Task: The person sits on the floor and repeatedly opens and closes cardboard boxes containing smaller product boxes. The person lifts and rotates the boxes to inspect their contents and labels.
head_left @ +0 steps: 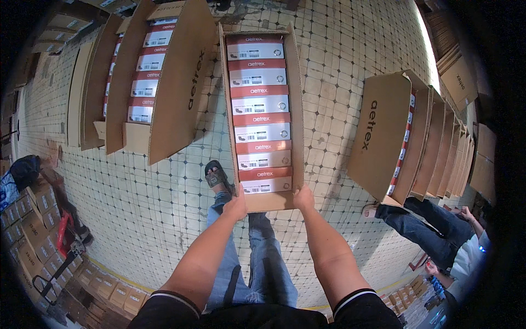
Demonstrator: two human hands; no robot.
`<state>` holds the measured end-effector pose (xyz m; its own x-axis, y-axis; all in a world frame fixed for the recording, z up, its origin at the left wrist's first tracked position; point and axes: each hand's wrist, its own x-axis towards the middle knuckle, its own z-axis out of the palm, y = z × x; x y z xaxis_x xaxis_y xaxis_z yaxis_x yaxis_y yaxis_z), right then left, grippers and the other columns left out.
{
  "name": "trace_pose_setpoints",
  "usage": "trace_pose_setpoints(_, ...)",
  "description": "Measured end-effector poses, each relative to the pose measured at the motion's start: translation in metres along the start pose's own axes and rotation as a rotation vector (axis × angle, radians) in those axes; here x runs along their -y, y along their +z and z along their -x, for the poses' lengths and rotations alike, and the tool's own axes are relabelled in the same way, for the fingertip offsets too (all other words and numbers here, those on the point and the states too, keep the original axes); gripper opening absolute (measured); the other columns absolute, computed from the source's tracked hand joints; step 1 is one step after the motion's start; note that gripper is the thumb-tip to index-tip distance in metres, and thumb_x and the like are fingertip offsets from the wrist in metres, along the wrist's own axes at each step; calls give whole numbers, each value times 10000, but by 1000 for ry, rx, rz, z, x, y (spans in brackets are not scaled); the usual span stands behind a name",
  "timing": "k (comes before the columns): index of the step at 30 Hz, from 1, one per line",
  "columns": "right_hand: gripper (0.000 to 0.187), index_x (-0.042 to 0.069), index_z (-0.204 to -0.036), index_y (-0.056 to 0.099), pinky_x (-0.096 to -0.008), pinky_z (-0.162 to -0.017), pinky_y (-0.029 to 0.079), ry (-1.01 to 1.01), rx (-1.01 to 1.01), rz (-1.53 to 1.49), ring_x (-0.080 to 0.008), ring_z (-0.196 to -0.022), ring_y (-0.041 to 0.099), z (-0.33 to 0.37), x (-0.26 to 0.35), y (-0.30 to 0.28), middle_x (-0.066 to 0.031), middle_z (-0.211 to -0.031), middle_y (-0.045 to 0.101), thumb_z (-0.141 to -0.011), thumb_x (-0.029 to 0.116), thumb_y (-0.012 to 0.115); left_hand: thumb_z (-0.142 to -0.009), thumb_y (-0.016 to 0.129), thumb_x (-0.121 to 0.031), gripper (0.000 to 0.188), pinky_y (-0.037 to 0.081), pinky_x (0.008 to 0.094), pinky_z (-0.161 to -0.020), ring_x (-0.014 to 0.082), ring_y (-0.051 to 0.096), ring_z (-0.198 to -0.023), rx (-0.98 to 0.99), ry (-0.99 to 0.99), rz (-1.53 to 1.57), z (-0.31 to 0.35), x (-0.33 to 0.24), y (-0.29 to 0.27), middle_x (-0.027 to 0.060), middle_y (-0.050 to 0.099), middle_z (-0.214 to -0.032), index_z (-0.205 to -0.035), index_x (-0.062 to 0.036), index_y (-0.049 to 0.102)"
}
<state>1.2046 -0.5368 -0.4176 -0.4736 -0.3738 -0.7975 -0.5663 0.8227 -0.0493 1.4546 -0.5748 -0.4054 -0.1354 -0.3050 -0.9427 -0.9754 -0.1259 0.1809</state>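
Note:
In front of me is an open cardboard carton [297, 126], long and narrow, its upper flaps standing up. A single row of red-and-white shoe boxes [260, 104] fills it, their labelled ends facing up. My left hand [235, 206] grips the carton's near left corner. At the near right corner my right hand [303, 197] has hold of the same carton. The fingers of both hands curl round the cardboard and are partly hidden by it. My arms reach straight forward, and my sandalled left foot [217, 176] shows beside the carton's left wall.
Open cartons [178, 82] of shoe boxes stand at the left. Another row of open cartons [378, 134] stands at the right, with a person [438, 225] just nearer. A red pallet jack [64, 233] and stacked cartons [35, 230] are at the lower left. The floor [329, 71] is tiled.

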Motion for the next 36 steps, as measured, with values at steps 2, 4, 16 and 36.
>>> trace_pose_setpoints(2,320,152,-1213,527,-477,-871,490,13,14,-8,-369,-1043,622,-1,2,0,-183,-1081,663,-901,210,571,-866,560,-184,945,479,471,-916,374,597,-1129,40,-7,3,-3,-1,-2,276,514,-1321,-1523,-165,-118)
trace_pose_setpoints(4,317,156,-1212,536,-476,-869,491,14,1,-17,-366,-1040,624,1,4,-1,-182,-1078,665,-901,206,570,-870,564,-204,943,475,465,-924,381,593,-1130,62,-10,6,-5,-1,-2,287,512,-1316,-1522,-151,-116)
trace_pose_setpoints(16,341,139,-1232,531,-465,-881,487,9,-6,-26,-361,-1041,622,5,5,-2,-175,-1082,665,-893,169,559,-875,538,-192,905,470,457,-931,409,583,-1127,24,16,-14,-6,1,5,321,519,-1279,-1523,-118,-90)
trace_pose_setpoints(36,289,153,-1190,531,-483,-857,486,-7,-54,-35,-374,-1024,618,5,-6,12,-169,-1050,667,-907,207,537,-866,580,-242,965,475,462,-924,415,597,-1099,50,17,-22,1,1,2,324,537,-1247,-1518,-126,-122)
